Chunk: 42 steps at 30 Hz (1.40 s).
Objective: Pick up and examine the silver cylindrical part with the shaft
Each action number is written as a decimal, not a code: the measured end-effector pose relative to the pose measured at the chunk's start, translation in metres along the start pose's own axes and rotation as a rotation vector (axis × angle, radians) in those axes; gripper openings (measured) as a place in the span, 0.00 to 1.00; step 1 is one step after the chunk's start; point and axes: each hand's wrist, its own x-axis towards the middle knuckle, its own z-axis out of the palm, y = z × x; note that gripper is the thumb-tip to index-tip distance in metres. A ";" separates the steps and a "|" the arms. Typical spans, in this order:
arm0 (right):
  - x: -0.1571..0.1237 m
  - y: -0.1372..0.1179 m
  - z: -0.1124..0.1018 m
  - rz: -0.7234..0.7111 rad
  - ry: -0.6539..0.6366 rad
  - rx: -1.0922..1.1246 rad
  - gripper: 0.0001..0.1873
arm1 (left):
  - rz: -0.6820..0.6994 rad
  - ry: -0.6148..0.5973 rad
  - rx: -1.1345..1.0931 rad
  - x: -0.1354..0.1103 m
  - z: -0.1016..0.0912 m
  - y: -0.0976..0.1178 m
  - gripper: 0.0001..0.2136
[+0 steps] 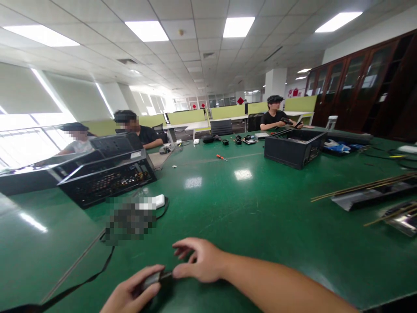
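My left hand (132, 292) sits at the bottom edge of the view, fingers wrapped round a small dark flat object (153, 279) that I cannot name. My right hand (197, 261) reaches in from the right and pinches the right end of that same object with thumb and fingers, its other fingers curled above. Both hands hover just over the green table (244, 217). A black strap or cable (84, 280) runs leftward from near my left hand.
A black open computer case (107, 176) lies at the left, another (293, 148) at the far right centre. A white device (153, 202) sits near a blurred patch. A red screwdriver (222, 157) lies mid-table. Metal panels (374, 195) lie right. Three people sit beyond.
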 end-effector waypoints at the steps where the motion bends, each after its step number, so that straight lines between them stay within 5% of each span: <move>1: -0.017 0.002 -0.024 -0.033 0.054 0.016 0.36 | 0.042 -0.068 -0.054 0.010 0.013 0.017 0.20; 6: -0.070 0.018 -0.130 -0.100 0.368 -0.007 0.28 | 0.115 -0.282 -0.267 0.072 0.082 0.095 0.21; 10: -0.070 0.024 -0.163 -0.084 0.400 0.031 0.26 | 0.190 -0.213 -0.338 0.099 0.115 0.111 0.18; 17: -0.071 0.006 -0.139 -0.110 0.185 -0.330 0.25 | 0.403 -0.148 -0.233 0.093 0.113 0.099 0.12; 21: -0.074 -0.003 -0.129 -0.124 0.195 -0.437 0.27 | 0.443 -0.124 -0.216 0.090 0.112 0.100 0.12; 26: -0.073 -0.001 -0.128 -0.107 0.232 -0.460 0.16 | 0.504 -0.153 -0.211 0.085 0.115 0.106 0.12; 42: -0.074 0.002 -0.128 -0.115 0.184 -0.572 0.08 | 0.427 -0.256 -0.140 0.087 0.119 0.101 0.15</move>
